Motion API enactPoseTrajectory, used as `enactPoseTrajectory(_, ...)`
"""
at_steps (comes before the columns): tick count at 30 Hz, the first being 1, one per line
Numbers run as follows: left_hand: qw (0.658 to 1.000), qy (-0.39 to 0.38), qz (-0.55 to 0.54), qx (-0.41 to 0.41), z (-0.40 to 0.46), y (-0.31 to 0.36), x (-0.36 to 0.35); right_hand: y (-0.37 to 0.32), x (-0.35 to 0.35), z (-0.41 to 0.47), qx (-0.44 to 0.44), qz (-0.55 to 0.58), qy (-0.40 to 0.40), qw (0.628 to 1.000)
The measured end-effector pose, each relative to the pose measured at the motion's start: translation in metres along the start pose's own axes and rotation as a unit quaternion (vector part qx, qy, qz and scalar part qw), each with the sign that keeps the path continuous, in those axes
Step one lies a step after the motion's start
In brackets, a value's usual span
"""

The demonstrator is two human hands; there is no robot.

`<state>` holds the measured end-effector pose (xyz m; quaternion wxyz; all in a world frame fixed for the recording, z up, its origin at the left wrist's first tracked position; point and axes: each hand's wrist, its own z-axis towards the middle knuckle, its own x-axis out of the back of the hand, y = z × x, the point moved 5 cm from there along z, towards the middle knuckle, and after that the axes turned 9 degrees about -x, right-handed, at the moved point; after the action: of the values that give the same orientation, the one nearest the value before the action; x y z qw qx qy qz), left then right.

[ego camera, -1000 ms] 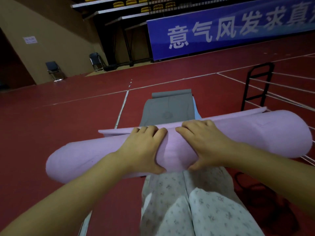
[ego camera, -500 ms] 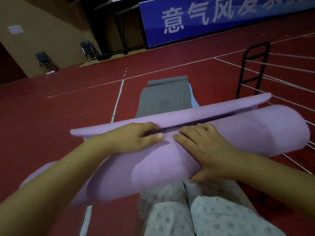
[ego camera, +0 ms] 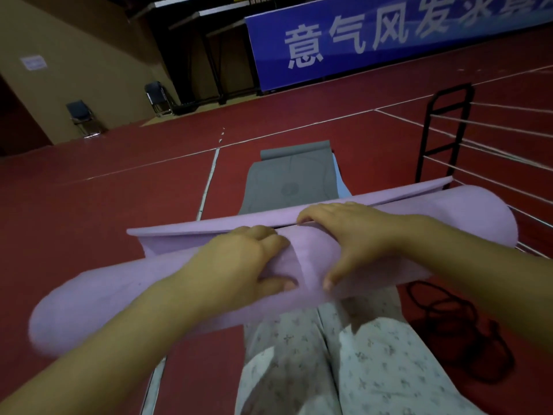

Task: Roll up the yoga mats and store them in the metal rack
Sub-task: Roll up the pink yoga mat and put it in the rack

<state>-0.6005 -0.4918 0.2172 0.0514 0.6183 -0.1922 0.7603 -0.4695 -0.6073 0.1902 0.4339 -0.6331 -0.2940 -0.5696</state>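
Gripped mid-length across the lap: purple mat roll [ego camera: 449, 217], left hand [ego camera: 239, 265] and right hand [ego camera: 353, 235] side by side, fingers curled over the top, thumbs beneath. Probably light, soft, springy; loose flap just beyond the fingertips, apt to unwind. Metal rack [ego camera: 446, 130] right of the grip, open floor left. Grey mat [ego camera: 291, 181] ahead, flat.

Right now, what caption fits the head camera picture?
Both hands, left hand and right hand, grip the purple mat.
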Motion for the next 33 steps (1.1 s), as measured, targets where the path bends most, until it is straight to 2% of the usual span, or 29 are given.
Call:
enactPoseTrajectory(2,0.998,-0.019,0.062,0.001,-0.003,0.007,-0.01,0.002,0.004,0.008,0.01,0.024,0.001,1.0)
enactPoseTrajectory(4,0.996,-0.05,0.077,0.02,-0.001,0.009,-0.024,0.003,0.009,0.014,0.028,0.031,0.026,0.999)
enactPoseTrajectory(7,0.996,-0.063,0.028,0.063,0.006,-0.006,-0.028,0.004,0.014,0.015,0.039,0.007,0.075,0.996)
enactPoseTrajectory(11,0.992,-0.085,-0.043,0.078,0.019,-0.021,-0.022,0.001,0.014,0.001,0.028,-0.051,0.126,0.99)
enactPoseTrajectory(13,0.989,-0.102,-0.071,0.085,0.025,-0.027,-0.02,0.0,0.012,-0.005,0.003,-0.09,0.111,0.99)
enactPoseTrajectory(17,0.972,-0.13,-0.166,0.103,0.037,-0.053,-0.02,0.0,-0.007,-0.004,-0.061,-0.169,0.009,0.984)
enactPoseTrajectory(21,0.952,-0.151,-0.234,0.127,0.04,-0.074,-0.023,0.001,-0.008,0.013,-0.071,-0.173,0.007,0.982)
enactPoseTrajectory(23,0.962,-0.137,-0.194,0.134,0.039,-0.078,-0.021,0.004,-0.004,0.02,-0.065,-0.156,0.007,0.986)
enactPoseTrajectory(26,0.985,-0.089,-0.074,0.129,0.033,-0.065,-0.014,0.009,-0.003,0.026,-0.059,-0.143,0.008,0.988)
enactPoseTrajectory(30,0.987,-0.104,0.051,0.115,0.024,-0.034,-0.033,0.012,-0.003,0.028,-0.052,-0.128,0.022,0.99)
enactPoseTrajectory(33,0.985,-0.084,0.091,0.117,0.024,-0.033,-0.044,0.013,-0.001,0.03,-0.049,-0.129,0.027,0.99)
